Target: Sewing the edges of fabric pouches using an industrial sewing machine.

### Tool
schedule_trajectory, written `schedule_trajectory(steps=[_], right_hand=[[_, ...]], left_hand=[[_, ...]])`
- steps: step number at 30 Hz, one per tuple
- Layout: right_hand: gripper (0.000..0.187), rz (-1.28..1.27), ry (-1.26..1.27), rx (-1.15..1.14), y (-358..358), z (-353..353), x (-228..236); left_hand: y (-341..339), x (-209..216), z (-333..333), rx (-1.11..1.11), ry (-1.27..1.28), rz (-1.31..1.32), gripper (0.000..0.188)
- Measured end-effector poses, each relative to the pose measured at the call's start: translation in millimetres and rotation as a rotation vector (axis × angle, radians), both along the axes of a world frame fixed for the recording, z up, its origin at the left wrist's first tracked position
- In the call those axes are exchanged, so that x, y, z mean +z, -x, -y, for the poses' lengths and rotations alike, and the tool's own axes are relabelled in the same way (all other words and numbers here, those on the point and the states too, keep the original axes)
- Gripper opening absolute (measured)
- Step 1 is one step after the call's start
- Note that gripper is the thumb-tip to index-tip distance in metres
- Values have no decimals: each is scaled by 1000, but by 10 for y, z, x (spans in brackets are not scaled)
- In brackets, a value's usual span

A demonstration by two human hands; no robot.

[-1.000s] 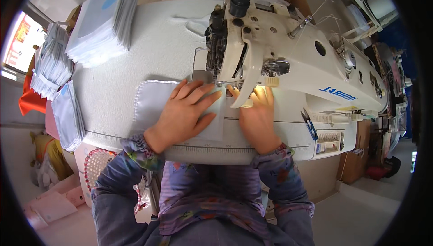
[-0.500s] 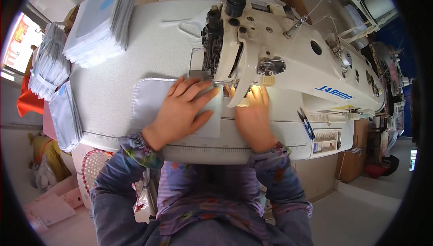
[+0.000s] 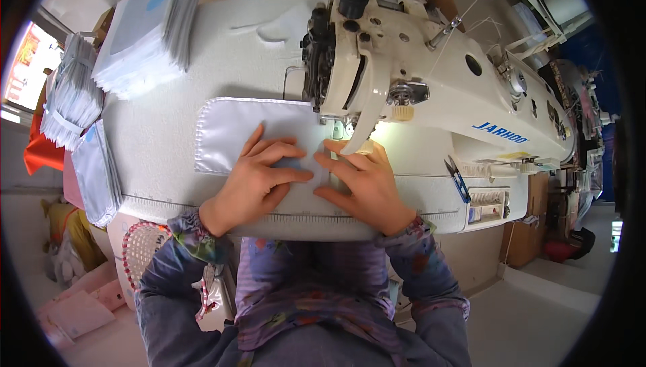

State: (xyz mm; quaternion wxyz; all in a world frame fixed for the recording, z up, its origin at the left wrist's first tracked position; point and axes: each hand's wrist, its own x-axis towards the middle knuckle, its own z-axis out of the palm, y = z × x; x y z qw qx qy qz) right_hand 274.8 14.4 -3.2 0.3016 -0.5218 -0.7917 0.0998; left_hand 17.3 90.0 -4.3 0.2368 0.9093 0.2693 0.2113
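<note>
1. The cloth (image 3: pixel 232 135), pale and satiny with a rounded, stitched corner, lies flat on the table (image 3: pixel 161 145), just left of and below the machine's head.
2. The left hand (image 3: pixel 245 182) rests on the cloth, its fingers (image 3: pixel 277 151) slightly bent and spread, the thumb apart from them.
3. The right hand (image 3: pixel 369 185) is at the cloth's right edge, its fingers (image 3: pixel 336 166) also spread, with thumb and forefinger apart; the two hands nearly meet.
4. The sewing machine (image 3: pixel 431 74) stands above the right hand, its light shining beside that hand.
5. A blue patch (image 3: pixel 289 163) shows on the cloth between the hands.
6. Snips (image 3: pixel 457 180) lie to the right, just beside a tray (image 3: pixel 488 207) of small parts.
7. At the table's far left are a tall stack (image 3: pixel 145 30) of pale pieces, a tied bundle (image 3: pixel 70 91) and a smaller pile (image 3: pixel 96 175).
8. Thin scraps (image 3: pixel 271 32) lie behind the cloth.
</note>
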Motion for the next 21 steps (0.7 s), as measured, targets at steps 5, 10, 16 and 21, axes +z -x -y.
schedule_trajectory(steps=[5, 10, 16, 21], right_hand=[[54, 28, -12, 22, -25, -17, -25], [52, 43, -36, -4, -10, -110, -17], [48, 31, -28, -44, -17, -134, -83], [47, 18, -37, -57, -13, -145, -90]], left_hand=[[-88, -16, -229, -13, 2, 24, 44], [-147, -70, -501, -12, -61, 38, 41], [-254, -120, -843, -40, -109, 73, 37], [-254, -128, -1039, -17, -17, 93, 35]])
